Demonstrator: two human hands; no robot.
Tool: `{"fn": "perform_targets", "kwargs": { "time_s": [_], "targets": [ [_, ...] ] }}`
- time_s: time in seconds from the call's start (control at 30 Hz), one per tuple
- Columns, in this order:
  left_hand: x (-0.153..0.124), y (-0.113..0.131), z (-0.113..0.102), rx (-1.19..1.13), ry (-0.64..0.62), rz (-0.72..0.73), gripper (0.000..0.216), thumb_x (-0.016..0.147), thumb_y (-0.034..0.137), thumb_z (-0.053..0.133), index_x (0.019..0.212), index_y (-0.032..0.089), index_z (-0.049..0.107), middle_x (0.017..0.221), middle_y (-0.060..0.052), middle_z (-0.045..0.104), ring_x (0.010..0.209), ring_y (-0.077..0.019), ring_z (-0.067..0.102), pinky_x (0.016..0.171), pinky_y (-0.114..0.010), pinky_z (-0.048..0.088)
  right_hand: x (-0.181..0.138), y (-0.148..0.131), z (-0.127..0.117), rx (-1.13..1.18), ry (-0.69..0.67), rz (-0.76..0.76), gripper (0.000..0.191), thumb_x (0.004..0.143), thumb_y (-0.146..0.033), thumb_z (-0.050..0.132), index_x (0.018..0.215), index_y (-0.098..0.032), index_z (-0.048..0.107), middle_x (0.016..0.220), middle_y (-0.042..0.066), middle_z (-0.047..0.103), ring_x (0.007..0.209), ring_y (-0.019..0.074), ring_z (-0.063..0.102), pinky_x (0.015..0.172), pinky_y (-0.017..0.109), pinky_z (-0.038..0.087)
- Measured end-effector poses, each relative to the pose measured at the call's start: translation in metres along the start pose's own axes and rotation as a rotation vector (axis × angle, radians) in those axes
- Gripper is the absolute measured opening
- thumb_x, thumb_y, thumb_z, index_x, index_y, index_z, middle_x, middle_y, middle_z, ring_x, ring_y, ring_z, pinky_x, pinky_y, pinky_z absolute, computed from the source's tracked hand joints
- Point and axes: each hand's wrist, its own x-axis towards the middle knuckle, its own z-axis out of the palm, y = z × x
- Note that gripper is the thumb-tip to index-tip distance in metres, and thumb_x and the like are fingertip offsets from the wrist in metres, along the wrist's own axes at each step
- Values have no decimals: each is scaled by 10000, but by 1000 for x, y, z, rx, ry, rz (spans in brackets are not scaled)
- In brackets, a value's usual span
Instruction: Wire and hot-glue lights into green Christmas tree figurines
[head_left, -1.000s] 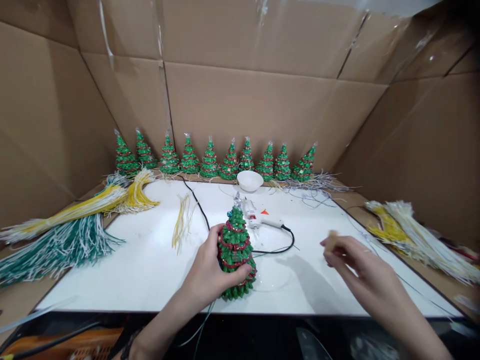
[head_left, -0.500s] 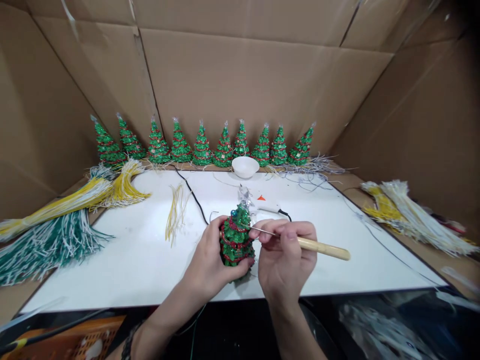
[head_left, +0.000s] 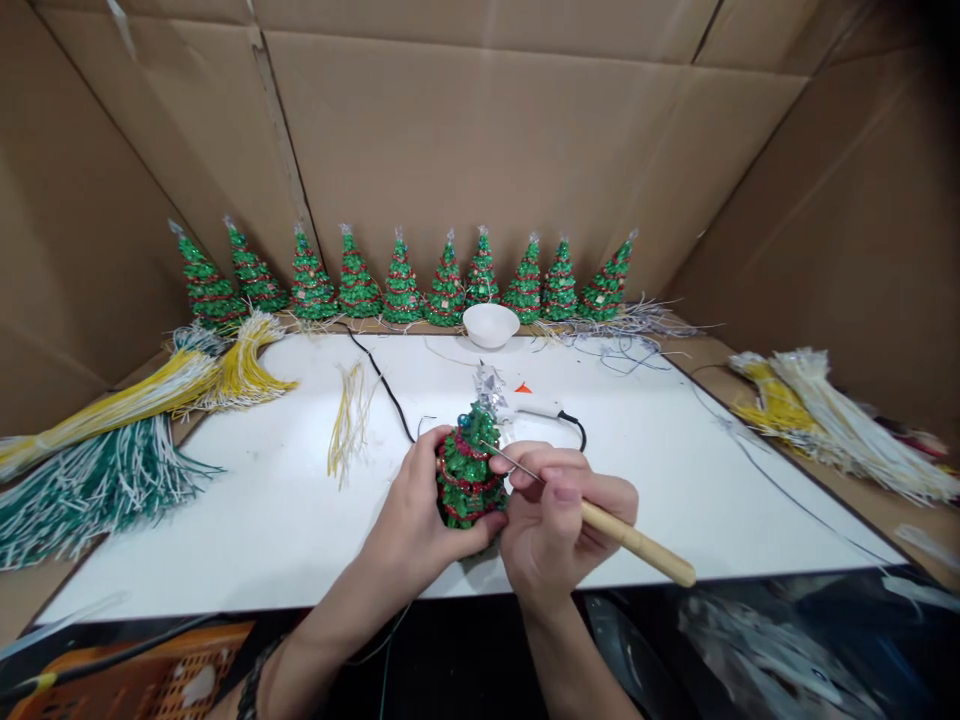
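Note:
My left hand [head_left: 414, 520] grips a small green tree ornament [head_left: 466, 470] wound with red bead strands, held upright above the white board [head_left: 300, 510]. A wooden-handled awl [head_left: 634, 542] lies pen-like in my right hand [head_left: 559, 515], and its thin metal needle touches the upper part of the tree. The two hands are close together at the near middle of the board.
Several finished green trees [head_left: 401, 285] line the cardboard back wall, with a white bowl [head_left: 490, 324] before them. A glue gun [head_left: 536, 408] with a black cord lies behind the held tree. Yellow, green and white wire bundles [head_left: 112, 440] lie left; more wires [head_left: 825, 425] lie right.
My right hand came in from the right with the awl and brought its needle to the tree. The handle then tilted lower. My left hand kept hold of the tree.

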Motion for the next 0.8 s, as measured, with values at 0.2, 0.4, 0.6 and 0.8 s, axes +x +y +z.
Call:
{"fn": "perform_targets", "kwargs": {
  "time_s": [0.2, 0.4, 0.6, 0.8],
  "targets": [
    [1, -1, -1, 37, -13, 24, 726, 685, 354, 785, 1279, 222, 390, 1170, -111, 626, 1077, -295, 640, 924, -433, 506, 6, -3, 3, 43, 31, 105, 113, 935, -195, 498, 839, -249, 522, 657, -61, 553, 614, 132, 614, 641, 332, 526],
    [-1, 2, -2, 43, -18, 24, 730, 673, 363, 788, 1263, 199, 391, 1175, -129, 624, 1099, -314, 631, 914, -438, 510, 14, -7, 2, 168, -19, 213, 143, 931, -156, 486, 815, -233, 520, 634, -77, 548, 593, 114, 627, 607, 280, 508],
    [0, 2, -3, 30, -31, 4, 706, 668, 353, 771, 1239, 188, 389, 1187, -138, 618, 1110, -317, 621, 920, -450, 500, 16, -7, 2, 239, -19, 281, 180, 942, -134, 477, 792, -223, 518, 622, -79, 552, 582, 103, 637, 614, 264, 524],
    [0, 4, -3, 31, -39, 7, 692, 675, 357, 762, 1227, 188, 380, 1211, -148, 606, 1135, -322, 608, 930, -459, 492, 20, -7, 0, 292, -44, 323, 197, 945, -130, 489, 775, -221, 529, 614, -77, 554, 587, 102, 639, 622, 258, 537]
  ]
}}
